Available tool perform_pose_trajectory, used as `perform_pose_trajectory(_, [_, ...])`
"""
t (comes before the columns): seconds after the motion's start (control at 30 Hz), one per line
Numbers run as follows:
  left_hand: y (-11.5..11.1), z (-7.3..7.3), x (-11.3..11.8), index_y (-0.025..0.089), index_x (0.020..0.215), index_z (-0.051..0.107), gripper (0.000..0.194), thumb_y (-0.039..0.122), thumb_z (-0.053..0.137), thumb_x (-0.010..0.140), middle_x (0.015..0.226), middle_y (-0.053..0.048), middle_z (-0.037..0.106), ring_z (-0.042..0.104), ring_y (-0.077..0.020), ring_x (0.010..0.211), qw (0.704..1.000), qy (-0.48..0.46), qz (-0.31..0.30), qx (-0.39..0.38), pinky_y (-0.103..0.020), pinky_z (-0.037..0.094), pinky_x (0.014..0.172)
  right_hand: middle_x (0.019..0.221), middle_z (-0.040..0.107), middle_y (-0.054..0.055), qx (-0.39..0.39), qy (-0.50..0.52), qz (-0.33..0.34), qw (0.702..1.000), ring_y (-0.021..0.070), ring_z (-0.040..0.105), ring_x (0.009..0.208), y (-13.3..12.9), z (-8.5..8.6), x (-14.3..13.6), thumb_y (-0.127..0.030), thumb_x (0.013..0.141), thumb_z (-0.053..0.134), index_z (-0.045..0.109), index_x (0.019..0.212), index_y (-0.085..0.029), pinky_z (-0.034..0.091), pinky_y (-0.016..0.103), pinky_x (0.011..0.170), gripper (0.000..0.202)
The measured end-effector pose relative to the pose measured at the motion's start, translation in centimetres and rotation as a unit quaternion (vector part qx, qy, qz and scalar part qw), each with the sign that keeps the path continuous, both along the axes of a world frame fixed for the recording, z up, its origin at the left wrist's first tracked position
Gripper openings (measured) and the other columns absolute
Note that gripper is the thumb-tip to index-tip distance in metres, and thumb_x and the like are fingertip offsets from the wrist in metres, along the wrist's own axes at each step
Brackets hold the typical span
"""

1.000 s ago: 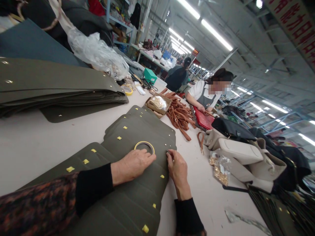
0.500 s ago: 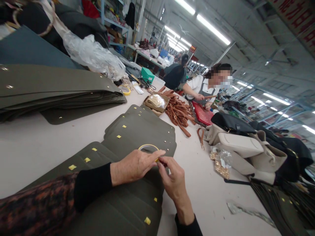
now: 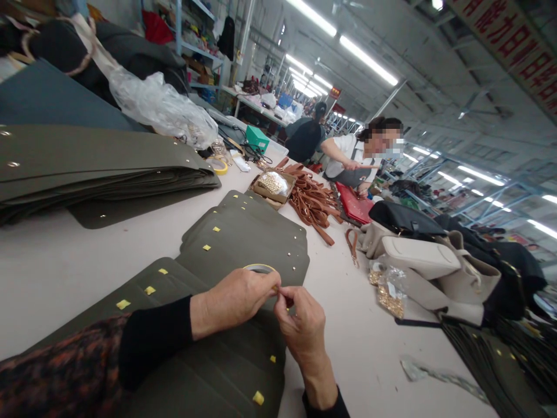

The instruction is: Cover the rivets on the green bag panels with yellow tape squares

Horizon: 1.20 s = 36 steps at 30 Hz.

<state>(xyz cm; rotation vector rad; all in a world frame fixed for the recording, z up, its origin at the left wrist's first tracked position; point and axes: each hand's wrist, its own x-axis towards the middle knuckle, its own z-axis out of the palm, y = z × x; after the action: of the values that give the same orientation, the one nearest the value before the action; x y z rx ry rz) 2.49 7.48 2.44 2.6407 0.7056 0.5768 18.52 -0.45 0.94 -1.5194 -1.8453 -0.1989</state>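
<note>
My left hand [image 3: 239, 299] is closed on a roll of yellow tape [image 3: 260, 267], whose far rim shows above the fingers. Right beside it, my right hand [image 3: 302, 325] is closed, thumb and finger pinched at the tape's edge; what lies between those fingertips is too small to make out, most likely hidden tape. Both hands hover over overlapping dark olive leather panels [image 3: 243, 226]. Small yellow tape pieces [image 3: 150, 290] dot the panels, and tiny metal studs [image 3: 289, 254] show near their right edge.
A stack of olive panels [image 3: 87, 157] lies at left. Beyond are a box of gold studs [image 3: 273, 183], brown straps [image 3: 311, 197] and another tape roll [image 3: 217, 165]. Beige bags [image 3: 422, 255] and bagged gold hardware [image 3: 390, 299] stand right. A co-worker [image 3: 352, 151] works across the table.
The fingers of my left hand have curled in, and its fingertips now meet those of my right hand at the tape. The view has shifted slightly.
</note>
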Motion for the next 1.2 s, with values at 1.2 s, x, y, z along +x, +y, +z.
perform_pose_trajectory(1.2, [1.1, -3.2, 1.1, 0.017, 0.095, 0.053, 0.012, 0.012, 0.044, 0.089, 0.089, -0.007, 0.061, 0.056, -0.0218, 0.080, 0.993, 0.106, 0.002, 0.042, -0.032, 0.044, 0.067, 0.053, 0.061, -0.001, -0.360, 0.439, -0.085, 0.819, 0.0082, 0.049, 0.043, 0.2, -2.4, 4.9, -0.042, 0.069, 0.071, 0.068, 0.077, -0.013, 0.040, 0.020, 0.044, 0.031])
